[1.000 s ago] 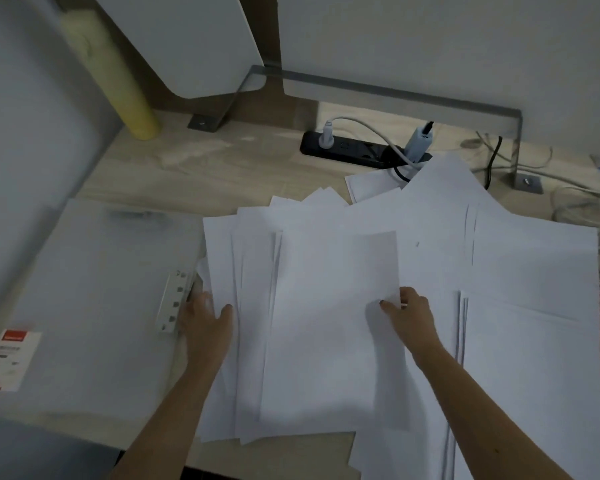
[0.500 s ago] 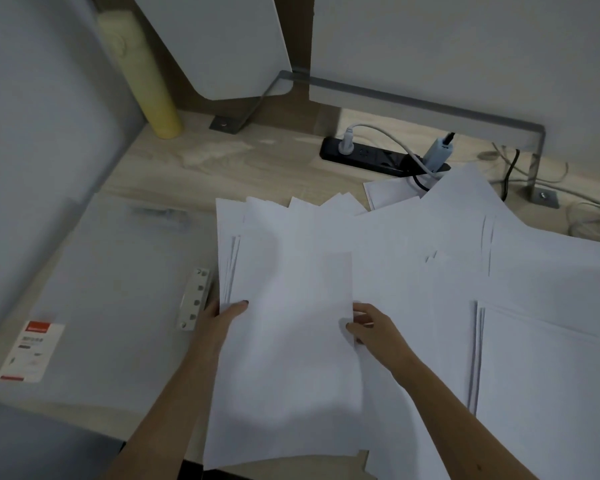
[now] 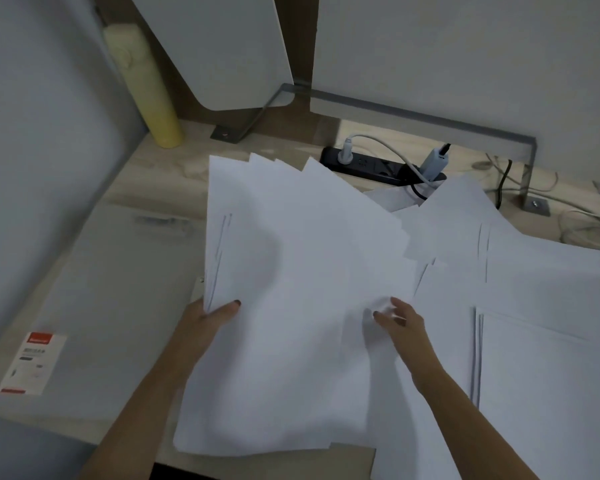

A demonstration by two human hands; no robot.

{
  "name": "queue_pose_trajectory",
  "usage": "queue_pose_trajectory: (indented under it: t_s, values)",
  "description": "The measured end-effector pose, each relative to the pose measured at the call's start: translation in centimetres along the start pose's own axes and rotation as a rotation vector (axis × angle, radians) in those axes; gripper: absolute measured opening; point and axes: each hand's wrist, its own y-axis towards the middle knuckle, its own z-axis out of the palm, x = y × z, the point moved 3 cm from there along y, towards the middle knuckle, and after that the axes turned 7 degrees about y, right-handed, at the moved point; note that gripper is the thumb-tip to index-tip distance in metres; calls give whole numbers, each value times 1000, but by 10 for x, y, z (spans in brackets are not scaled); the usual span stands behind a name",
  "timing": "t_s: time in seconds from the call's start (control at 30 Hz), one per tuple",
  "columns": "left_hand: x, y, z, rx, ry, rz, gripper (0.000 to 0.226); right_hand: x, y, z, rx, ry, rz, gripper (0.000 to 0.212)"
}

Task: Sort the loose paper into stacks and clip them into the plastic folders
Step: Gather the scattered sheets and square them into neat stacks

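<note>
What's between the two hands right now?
In the head view, only the sheaf of paper: the left hand grips its left edge, and the right hand touches its right side.

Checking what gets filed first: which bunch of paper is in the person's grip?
The fanned bunch beside the plastic folder, pinched at its left edge by the left hand; the sheets to its right lie flat on the desk.

I have both bare forearms stretched forward, my left hand (image 3: 207,322) gripping the sheaf of paper (image 3: 291,271) at its left edge, thumb on top, and my right hand (image 3: 400,322) pinching it at the right.
</note>
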Motion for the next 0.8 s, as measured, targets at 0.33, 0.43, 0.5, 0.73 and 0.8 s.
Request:
queue_pose_trajectory:
  t_s: [0.33,0.43,0.5,0.73,0.8]
  values:
    - [-6,1,-50,48,-113,-15,17,22,5,2,121,334,87,49]
    - [9,4,-44,68,-144,-96,22,24,-2,12,224,227,58,29]
    - [19,5,-33,104,-129,-134,32,22,-3,17,186,116,31,26]
    - [33,4,-9,155,-116,-197,28,4,-5,23,189,39,69,24]
    - [34,7,-7,156,-127,-232,32,-1,-2,24,181,56,86,31]
